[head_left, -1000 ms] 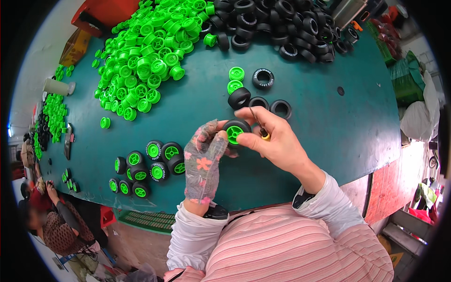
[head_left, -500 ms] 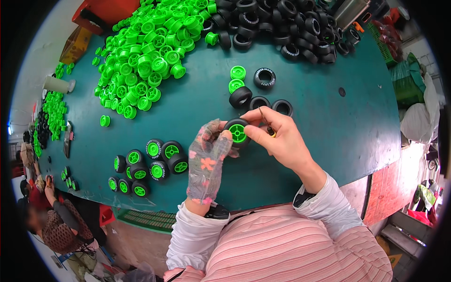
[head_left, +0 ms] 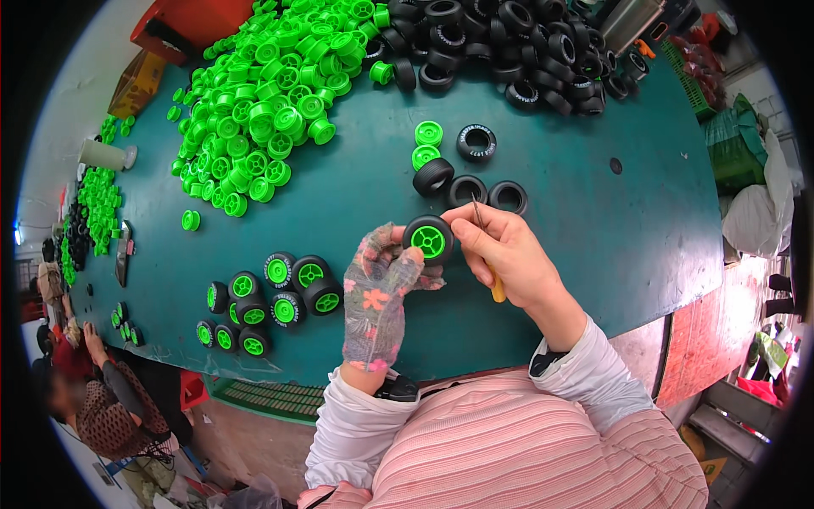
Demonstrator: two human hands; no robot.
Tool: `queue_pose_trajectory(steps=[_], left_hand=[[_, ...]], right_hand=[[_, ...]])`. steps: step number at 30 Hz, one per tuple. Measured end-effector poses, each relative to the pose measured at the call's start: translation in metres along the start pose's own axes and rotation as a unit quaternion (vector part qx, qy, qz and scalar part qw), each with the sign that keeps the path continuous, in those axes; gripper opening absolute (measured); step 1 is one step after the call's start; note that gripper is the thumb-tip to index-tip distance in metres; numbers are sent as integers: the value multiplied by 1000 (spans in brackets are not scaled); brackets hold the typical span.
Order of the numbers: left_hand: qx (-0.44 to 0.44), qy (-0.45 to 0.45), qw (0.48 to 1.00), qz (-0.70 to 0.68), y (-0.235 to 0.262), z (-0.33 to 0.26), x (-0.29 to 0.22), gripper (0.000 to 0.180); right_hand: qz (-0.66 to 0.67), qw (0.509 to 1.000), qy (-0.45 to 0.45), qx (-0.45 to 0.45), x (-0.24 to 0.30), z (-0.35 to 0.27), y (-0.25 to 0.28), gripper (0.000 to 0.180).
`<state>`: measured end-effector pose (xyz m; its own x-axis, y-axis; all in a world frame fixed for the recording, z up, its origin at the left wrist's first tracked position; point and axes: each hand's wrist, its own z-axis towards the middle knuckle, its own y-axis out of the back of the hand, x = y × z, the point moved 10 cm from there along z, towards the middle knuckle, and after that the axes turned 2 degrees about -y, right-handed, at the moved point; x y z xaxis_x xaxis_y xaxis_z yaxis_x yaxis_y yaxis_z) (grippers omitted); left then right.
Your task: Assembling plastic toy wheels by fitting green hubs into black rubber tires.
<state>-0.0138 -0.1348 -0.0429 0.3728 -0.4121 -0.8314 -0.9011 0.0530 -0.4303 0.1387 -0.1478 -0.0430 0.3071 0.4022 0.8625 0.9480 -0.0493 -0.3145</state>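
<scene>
My left hand (head_left: 380,284), in a grey flowered glove with bare fingertips, grips a toy wheel (head_left: 429,240): a black tyre fitted round a green spoked rim, its face turned up. My bare right hand (head_left: 513,259) is closed on a thin pointed tool with a yellow handle (head_left: 498,285); its metal tip sticks up past the fingers, near the wheel's right side. Just beyond my hands lie loose black tyres (head_left: 509,197) and two green rims (head_left: 428,133), with one tyre (head_left: 433,176) leaning against the nearer rim.
A large heap of green rims (head_left: 263,110) covers the table's far left, and a heap of black tyres (head_left: 543,51) its far middle. Several assembled wheels (head_left: 284,307) stand left of my left hand. At the far left edge another person (head_left: 110,407) works beside smaller piles.
My right fingers have come off the wheel's face and drawn slightly right. The yellow-handled tool has turned in my grip, so its handle now shows below. My left hand keeps the wheel.
</scene>
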Motion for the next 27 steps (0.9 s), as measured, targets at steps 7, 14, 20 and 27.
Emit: queue_pose_trajectory(steps=[7, 14, 20, 27], left_hand=[[7, -27, 997, 73, 5, 0, 2, 44], [123, -141, 958, 218, -25, -8, -27, 53], [59, -246, 935, 248, -15, -18, -31, 65], [120, -363, 837, 393, -34, -23, -46, 77]], right_hand=[[-71, 997, 23, -28, 12, -7, -9, 28], [-98, 995, 27, -14, 20, -7, -9, 39], [-59, 998, -4, -1, 13, -10, -12, 40], [-77, 996, -48, 16, 9, -12, -17, 31]])
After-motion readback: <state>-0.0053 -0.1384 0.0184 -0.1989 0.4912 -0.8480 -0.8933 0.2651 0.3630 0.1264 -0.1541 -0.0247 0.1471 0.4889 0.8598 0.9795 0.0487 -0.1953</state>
